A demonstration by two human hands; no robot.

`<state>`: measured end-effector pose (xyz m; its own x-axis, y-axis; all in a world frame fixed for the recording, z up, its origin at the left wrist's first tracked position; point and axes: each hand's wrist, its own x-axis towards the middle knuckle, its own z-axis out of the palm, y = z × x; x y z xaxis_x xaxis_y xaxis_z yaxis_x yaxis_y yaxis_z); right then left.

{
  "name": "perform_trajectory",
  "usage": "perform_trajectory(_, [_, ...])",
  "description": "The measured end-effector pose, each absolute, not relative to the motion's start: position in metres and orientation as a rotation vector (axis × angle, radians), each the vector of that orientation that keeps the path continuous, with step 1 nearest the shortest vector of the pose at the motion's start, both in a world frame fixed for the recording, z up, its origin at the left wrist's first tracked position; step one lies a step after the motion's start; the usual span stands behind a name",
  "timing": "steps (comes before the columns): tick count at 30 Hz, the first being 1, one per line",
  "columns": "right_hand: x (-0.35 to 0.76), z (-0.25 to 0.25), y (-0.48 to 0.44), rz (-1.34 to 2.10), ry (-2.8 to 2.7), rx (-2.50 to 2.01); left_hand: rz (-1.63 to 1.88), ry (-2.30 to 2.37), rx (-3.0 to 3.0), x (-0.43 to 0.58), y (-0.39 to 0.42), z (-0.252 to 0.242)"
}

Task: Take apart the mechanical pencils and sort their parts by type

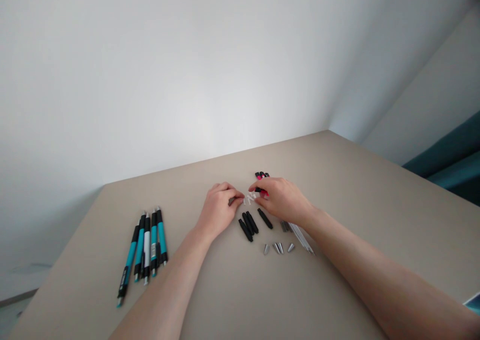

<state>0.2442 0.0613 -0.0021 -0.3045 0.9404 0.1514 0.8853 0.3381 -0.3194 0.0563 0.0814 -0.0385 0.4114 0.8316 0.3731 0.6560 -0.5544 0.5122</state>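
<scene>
Small clear plastic pieces (249,198) lie in a loose group at the middle of the table. My left hand (219,207) is at their left side, thumb and fingertips pinched together; whatever is between them is too small to make out. On the right, my right hand (283,196) has its thumb and forefinger apart around the pieces, its other fingers partly hidden. Red-and-black pen parts (258,176) show behind and beneath the right hand. Several black grip sleeves (250,223) lie just in front of the hands, one set apart to the right.
Silver cone tips (278,248) lie nearer me. Small springs (285,226) and white refills (301,238) are partly under my right forearm. Several teal, white and black pens (146,245) lie at the left. A wall (210,80) borders the table (225,300) at the back.
</scene>
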Motion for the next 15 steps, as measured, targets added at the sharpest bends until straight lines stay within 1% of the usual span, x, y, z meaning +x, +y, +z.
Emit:
perform_trajectory(9, [0.2441,-0.0008,0.0616,0.248,-2.347,-1.698,0.84,1.285,2.393,0.0576,0.0796,-0.0364])
perform_trajectory(15, [0.2433,-0.0042,0.0619,0.228,-2.354,-1.661,0.831,1.314,2.386,0.0588,0.0785,-0.0352])
